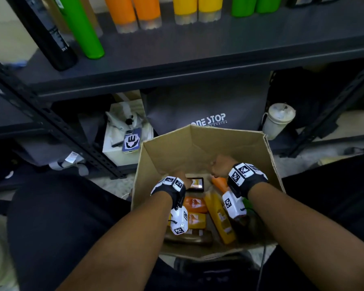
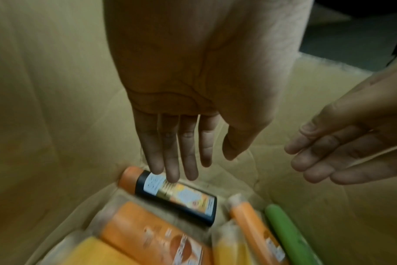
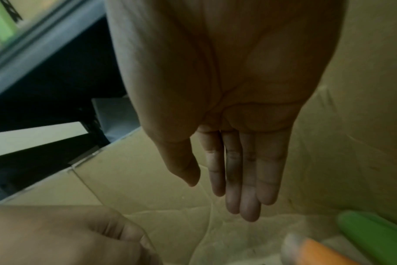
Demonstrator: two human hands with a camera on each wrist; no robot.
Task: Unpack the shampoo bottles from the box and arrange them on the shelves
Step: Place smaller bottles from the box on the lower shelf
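An open cardboard box (image 1: 200,148) stands on the floor before the shelf, with several orange, yellow and green shampoo bottles lying inside. A black bottle (image 1: 195,183) (image 2: 177,195) lies at the far end of the pile. My left hand (image 1: 182,177) (image 2: 181,161) reaches down with straight fingers, its tips just above the black bottle's label. My right hand (image 1: 219,166) (image 3: 236,188) hangs open beside it, above an orange bottle (image 1: 220,183) (image 3: 317,251) and a green bottle (image 3: 374,236), holding nothing.
The dark shelf (image 1: 198,53) above holds standing black, green, orange and yellow bottles. Under it sit a grey bag (image 1: 206,110), a white box (image 1: 122,141) with a phone on top, and a white jar (image 1: 278,119). My legs flank the box.
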